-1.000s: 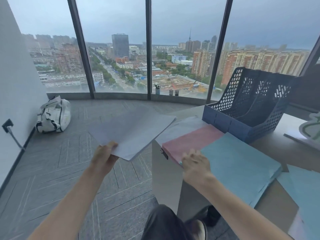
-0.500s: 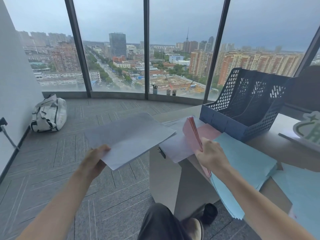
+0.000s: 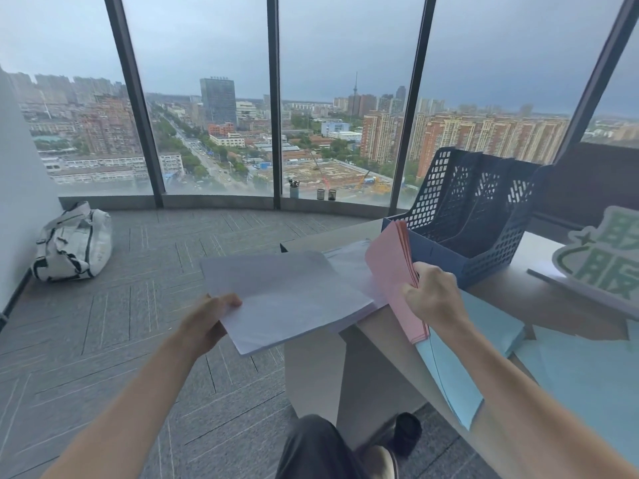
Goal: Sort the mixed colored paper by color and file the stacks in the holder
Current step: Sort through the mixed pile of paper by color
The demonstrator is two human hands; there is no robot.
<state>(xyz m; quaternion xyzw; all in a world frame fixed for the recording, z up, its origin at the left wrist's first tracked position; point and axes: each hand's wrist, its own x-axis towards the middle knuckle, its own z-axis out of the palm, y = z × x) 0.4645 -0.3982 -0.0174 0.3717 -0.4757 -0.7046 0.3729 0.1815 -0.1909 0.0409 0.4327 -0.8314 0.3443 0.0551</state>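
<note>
Your left hand [image 3: 207, 323] gripped white paper stack [image 3: 287, 299] by near corner, held flat over floor beside surface [image 3: 377, 344]. Your right hand [image 3: 434, 297] pinched pink stack [image 3: 392, 271], tilted upright, just before blue holder [image 3: 473, 216]. Blue sheets [image 3: 456, 378] overhung surface edge.

Grey carpet floor [image 3: 138, 340], tall windows [image 3: 207, 98], overcast city beyond.
</note>
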